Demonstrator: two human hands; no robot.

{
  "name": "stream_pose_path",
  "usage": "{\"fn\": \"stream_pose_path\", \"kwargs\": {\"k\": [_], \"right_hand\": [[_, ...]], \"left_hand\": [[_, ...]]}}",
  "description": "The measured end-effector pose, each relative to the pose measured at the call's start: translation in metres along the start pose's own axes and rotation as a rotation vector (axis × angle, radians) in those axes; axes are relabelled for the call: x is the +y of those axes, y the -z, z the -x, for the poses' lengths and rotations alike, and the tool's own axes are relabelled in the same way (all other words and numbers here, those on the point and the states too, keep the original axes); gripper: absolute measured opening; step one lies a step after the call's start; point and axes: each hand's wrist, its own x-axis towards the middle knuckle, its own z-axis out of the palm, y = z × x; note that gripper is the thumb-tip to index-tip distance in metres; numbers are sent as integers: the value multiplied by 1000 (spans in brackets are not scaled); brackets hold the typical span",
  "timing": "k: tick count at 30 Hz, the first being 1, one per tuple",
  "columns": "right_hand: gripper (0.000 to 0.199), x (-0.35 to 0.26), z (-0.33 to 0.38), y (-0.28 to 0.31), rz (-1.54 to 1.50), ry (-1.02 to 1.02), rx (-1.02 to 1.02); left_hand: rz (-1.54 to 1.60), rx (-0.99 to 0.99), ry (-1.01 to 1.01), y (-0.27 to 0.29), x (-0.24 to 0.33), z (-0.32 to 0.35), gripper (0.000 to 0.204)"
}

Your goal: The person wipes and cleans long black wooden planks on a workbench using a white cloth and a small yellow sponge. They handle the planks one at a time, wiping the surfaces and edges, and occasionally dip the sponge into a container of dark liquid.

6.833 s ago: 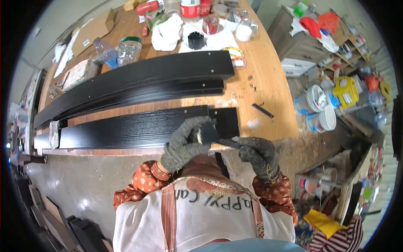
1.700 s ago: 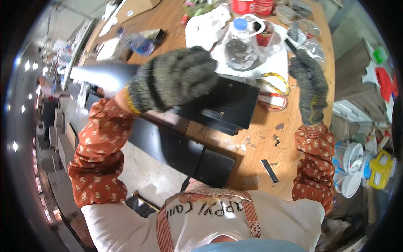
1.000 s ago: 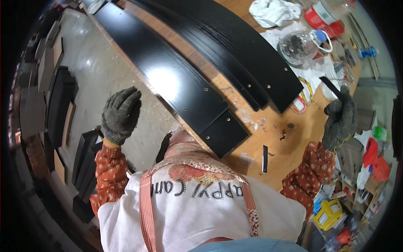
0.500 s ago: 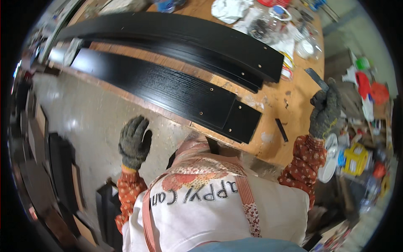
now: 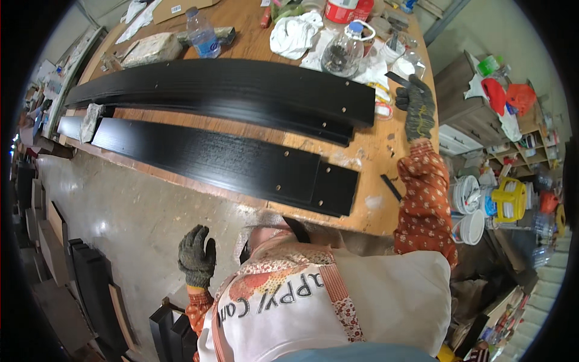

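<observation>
Two gloved hands work apart: our right hand (image 5: 416,108) grips a small black strip (image 5: 396,79) over the table (image 5: 374,214) far corner; our left hand (image 5: 196,258) hangs spread, empty. We keep the strip level, clear of the jar (image 5: 342,54).

— What lies on the wooden bench (image 5: 374,211)?
— Two long black boards. One (image 5: 241,90) is toward eleven o'clock, the other (image 5: 211,160) is nearer the front edge, and a short black panel (image 5: 338,188) touches its end.
— And behind them?
— At twelve o'clock there are a water bottle (image 5: 202,36), a white cloth (image 5: 292,33) and a clear jar (image 5: 341,54). White buckets (image 5: 467,202) stand at three o'clock.
</observation>
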Motion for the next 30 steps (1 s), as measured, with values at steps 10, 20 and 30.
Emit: {"fn": "stream_pose_path", "kwargs": {"k": [10, 20, 30], "right_hand": [[32, 50, -158, -30, 740, 370, -62], [67, 39, -176, -34, 1029, 115, -365], [35, -67, -78, -88, 757, 171, -343]], "left_hand": [[-68, -50, 159, -19, 65, 5, 34], [-118, -74, 340, -5, 90, 23, 37], [-138, -162, 402, 15, 13, 41, 37]]}}
